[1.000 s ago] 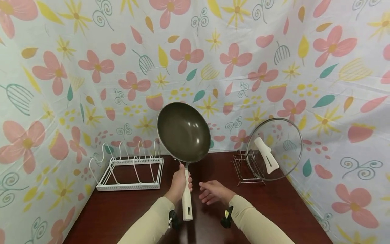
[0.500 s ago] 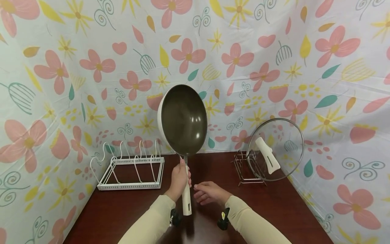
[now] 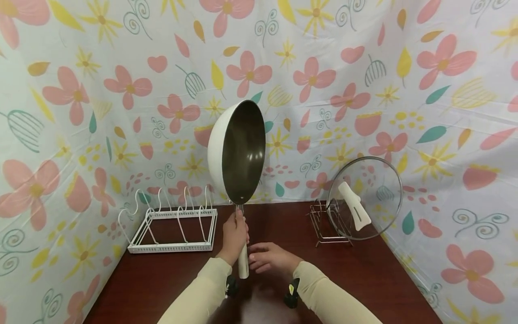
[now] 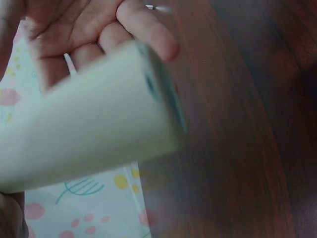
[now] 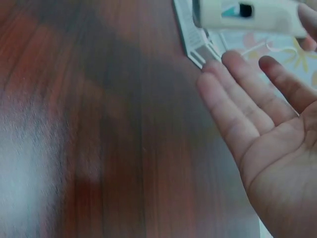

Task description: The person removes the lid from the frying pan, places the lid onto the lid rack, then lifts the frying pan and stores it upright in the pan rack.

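Note:
In the head view my left hand (image 3: pixel 235 235) grips the cream handle of a frying pan (image 3: pixel 243 157), holding it up in front of me. The pan stands nearly on edge, its dark inside facing right and its white outside facing left. My right hand (image 3: pixel 272 257) lies just right of the handle's lower part, fingers loosely extended and palm toward it. The handle (image 4: pixel 94 114) fills much of the left wrist view, with the right hand's fingers behind it. In the right wrist view the right palm (image 5: pixel 277 139) is bare, below the handle end (image 5: pixel 252 14).
A white wire rack (image 3: pixel 171 247) with upright loops stands on the left of the dark wooden table (image 3: pixel 299 288). At right, a small metal wire stand (image 3: pixel 332 240) holds a glass lid (image 3: pixel 382 198) with a cream handle (image 3: pixel 355 207). A flowered cloth (image 3: pixel 307 103) hangs behind.
The pan has risen and turned, its inside swinging toward the right and more of its white outside showing. My right hand has moved left, closer to the handle.

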Action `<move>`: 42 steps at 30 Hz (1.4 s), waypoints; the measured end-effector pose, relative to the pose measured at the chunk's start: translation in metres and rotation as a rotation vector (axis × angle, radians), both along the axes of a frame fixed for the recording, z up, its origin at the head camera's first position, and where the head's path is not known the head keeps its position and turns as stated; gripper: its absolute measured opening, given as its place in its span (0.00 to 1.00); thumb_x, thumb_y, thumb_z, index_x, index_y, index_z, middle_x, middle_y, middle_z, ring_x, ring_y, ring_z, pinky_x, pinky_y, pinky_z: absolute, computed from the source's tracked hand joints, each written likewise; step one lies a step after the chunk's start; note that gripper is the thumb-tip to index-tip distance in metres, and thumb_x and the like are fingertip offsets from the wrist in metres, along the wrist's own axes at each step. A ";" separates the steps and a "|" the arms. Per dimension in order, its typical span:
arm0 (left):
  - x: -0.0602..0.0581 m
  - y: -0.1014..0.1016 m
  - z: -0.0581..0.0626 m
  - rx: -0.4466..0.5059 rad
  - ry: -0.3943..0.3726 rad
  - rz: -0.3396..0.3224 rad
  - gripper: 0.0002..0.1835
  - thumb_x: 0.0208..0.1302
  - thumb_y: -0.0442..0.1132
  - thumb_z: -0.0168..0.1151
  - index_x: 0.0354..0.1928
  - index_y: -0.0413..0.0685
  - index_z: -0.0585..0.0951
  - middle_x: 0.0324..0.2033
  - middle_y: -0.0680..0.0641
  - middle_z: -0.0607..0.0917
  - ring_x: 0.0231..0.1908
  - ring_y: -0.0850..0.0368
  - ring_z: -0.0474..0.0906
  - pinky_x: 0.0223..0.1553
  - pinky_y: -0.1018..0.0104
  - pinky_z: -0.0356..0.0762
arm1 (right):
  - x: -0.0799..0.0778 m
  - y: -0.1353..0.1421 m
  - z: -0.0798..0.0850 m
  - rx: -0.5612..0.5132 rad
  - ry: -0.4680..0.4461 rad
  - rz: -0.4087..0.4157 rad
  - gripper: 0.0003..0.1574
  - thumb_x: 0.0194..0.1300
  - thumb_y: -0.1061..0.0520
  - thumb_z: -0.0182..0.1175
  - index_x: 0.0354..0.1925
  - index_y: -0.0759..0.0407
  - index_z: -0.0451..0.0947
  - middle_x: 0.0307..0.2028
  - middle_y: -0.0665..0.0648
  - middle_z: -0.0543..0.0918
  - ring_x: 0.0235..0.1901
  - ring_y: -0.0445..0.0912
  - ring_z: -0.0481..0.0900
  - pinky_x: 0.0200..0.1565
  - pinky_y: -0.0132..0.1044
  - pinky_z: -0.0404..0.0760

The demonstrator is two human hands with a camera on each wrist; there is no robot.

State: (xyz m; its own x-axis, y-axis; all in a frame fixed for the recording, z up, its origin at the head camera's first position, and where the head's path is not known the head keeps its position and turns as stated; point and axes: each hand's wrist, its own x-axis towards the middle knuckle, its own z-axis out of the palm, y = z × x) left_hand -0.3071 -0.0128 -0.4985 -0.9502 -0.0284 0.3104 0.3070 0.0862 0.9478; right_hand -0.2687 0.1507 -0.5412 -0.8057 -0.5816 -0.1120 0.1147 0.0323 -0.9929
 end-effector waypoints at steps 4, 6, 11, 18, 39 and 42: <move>-0.001 -0.001 0.000 -0.022 0.099 -0.020 0.28 0.80 0.61 0.37 0.35 0.45 0.73 0.17 0.44 0.75 0.10 0.55 0.71 0.15 0.58 0.76 | 0.002 -0.010 0.000 0.049 0.042 -0.009 0.34 0.72 0.57 0.61 0.69 0.70 0.66 0.56 0.66 0.82 0.51 0.57 0.84 0.55 0.62 0.78; -0.001 -0.001 0.002 -0.025 0.130 -0.026 0.28 0.80 0.61 0.37 0.35 0.45 0.73 0.16 0.47 0.74 0.10 0.56 0.70 0.15 0.59 0.75 | 0.004 -0.016 0.002 0.071 0.077 -0.008 0.33 0.71 0.57 0.63 0.68 0.69 0.68 0.56 0.64 0.81 0.50 0.54 0.85 0.54 0.62 0.78; 0.001 0.000 0.005 -0.028 0.170 -0.006 0.25 0.81 0.57 0.40 0.35 0.45 0.73 0.16 0.50 0.74 0.09 0.58 0.69 0.13 0.62 0.73 | 0.007 -0.026 0.004 0.125 0.201 0.005 0.25 0.68 0.56 0.66 0.60 0.64 0.77 0.49 0.58 0.85 0.45 0.48 0.86 0.49 0.55 0.84; 0.004 0.001 0.005 0.011 0.185 -0.054 0.24 0.82 0.55 0.39 0.35 0.43 0.72 0.17 0.49 0.74 0.10 0.57 0.69 0.15 0.62 0.72 | 0.009 -0.032 0.001 0.194 0.407 -0.036 0.24 0.70 0.56 0.64 0.61 0.61 0.72 0.51 0.60 0.84 0.45 0.43 0.85 0.44 0.40 0.85; 0.002 -0.029 0.014 0.056 0.104 -0.090 0.25 0.83 0.52 0.37 0.38 0.36 0.70 0.19 0.32 0.73 0.13 0.47 0.68 0.14 0.64 0.70 | 0.011 -0.072 0.008 0.150 0.378 -0.094 0.29 0.72 0.61 0.61 0.67 0.62 0.66 0.53 0.56 0.83 0.50 0.45 0.83 0.49 0.37 0.82; 0.002 -0.035 0.016 0.047 0.126 -0.059 0.24 0.83 0.51 0.36 0.37 0.37 0.70 0.19 0.32 0.73 0.12 0.50 0.68 0.14 0.65 0.69 | 0.011 -0.080 0.013 0.174 0.370 -0.116 0.32 0.71 0.62 0.61 0.69 0.60 0.65 0.55 0.56 0.82 0.53 0.48 0.83 0.49 0.38 0.83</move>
